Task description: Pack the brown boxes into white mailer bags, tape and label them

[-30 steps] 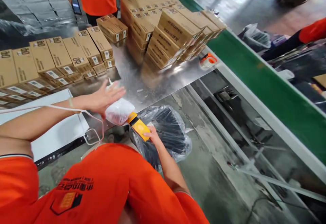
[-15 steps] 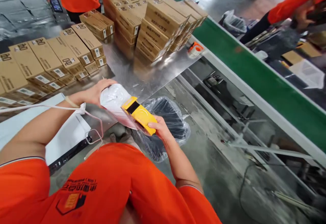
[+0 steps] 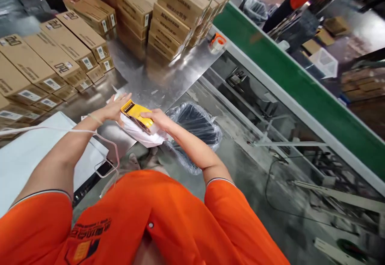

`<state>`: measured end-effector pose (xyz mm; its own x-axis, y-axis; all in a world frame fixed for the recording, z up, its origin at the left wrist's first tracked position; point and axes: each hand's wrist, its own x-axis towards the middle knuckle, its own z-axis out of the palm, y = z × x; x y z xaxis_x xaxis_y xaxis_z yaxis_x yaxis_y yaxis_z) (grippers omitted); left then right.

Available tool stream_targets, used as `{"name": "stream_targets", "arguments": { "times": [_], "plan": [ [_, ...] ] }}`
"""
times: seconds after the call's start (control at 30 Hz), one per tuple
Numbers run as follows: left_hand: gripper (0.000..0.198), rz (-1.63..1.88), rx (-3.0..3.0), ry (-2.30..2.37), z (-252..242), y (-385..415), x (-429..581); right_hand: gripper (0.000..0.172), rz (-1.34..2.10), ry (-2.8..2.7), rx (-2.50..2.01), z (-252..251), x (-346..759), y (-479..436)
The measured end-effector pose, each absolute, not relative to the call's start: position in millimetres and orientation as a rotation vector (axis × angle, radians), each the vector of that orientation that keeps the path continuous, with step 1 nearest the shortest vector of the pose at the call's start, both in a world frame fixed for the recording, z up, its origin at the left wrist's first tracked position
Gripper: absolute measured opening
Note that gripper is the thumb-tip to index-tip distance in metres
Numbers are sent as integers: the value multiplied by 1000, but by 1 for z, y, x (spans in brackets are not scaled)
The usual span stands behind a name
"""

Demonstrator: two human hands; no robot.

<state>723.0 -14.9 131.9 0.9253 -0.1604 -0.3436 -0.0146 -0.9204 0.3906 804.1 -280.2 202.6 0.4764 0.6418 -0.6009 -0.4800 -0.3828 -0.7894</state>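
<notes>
Yellow hand scanner (image 3: 135, 113) is held by the right hand (image 3: 158, 119), fingers wrapped over it, just above a white plastic bag (image 3: 140, 135) at the edge of the steel table (image 3: 177, 76). The bag is touched by the left hand (image 3: 112, 108), fingers spread apart.

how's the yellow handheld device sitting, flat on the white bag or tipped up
Roughly flat: the yellow handheld device lies lengthwise on the white plastic bag, with the right hand resting over its end.
</notes>
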Motion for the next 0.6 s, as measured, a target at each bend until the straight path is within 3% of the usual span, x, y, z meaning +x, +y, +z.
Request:
{"name": "stream_targets", "arguments": {
  "times": [0.13, 0.27, 0.4, 0.6],
  "plan": [
    [126, -568, 2793, -172, 140, -24, 725, 37, 1216, -179, -1620, 209, 802, -341],
    [106, -561, 2786, -170, 142, -25, 723, 45, 1178, -148, -1710, 195, 768, -489],
    [103, -573, 2798, -190, 136, -18, 727, 56, 1135, 128, -1751, 142, 730, -578],
    [122, -709, 2927, -205, 159, -49, 728, 56, 1098, 151, -1529, 56, 736, -506]
  ]
}}
